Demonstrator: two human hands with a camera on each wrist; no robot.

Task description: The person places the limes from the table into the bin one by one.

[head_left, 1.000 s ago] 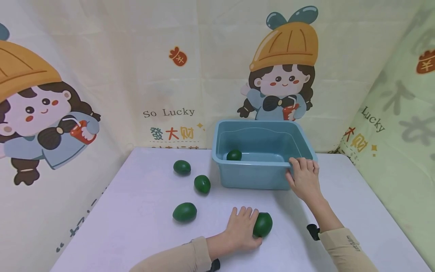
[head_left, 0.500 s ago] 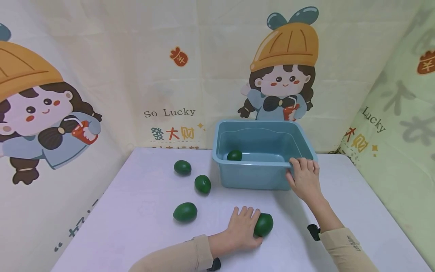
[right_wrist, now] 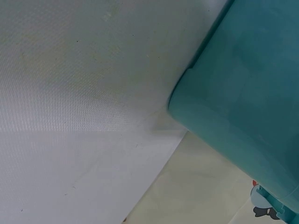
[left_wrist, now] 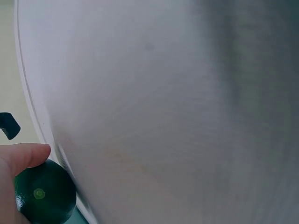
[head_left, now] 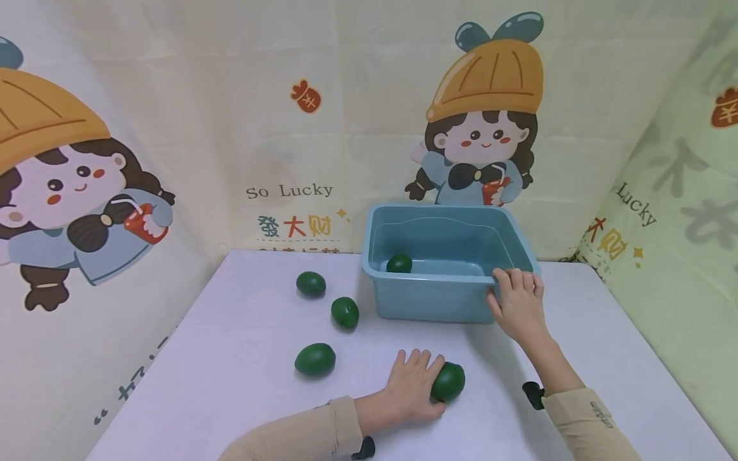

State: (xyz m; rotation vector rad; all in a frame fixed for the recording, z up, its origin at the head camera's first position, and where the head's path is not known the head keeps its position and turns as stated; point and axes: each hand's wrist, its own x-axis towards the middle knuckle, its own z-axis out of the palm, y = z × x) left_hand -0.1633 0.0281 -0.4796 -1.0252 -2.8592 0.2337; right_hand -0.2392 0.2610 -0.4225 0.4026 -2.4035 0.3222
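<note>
Green avocado [head_left: 449, 382] in front of the blue bin [head_left: 428, 301]: your left hand [head_left: 410, 387] is curling round it, not yet lifting. Your right hand [head_left: 517, 302] is gripping the bin's near corner; next, I'd judge, you're raising the fruit over that rim.

Head view high, facing table [head_left: 242, 358], wrist views very close, right shares blue tub [right_wrist: 243, 88] with head

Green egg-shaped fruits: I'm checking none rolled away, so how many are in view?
5. One green egg-shaped fruit lies under the left hand; three lie loose on the white table; one is inside the blue plastic tub, whose near wall may hide more.
</note>
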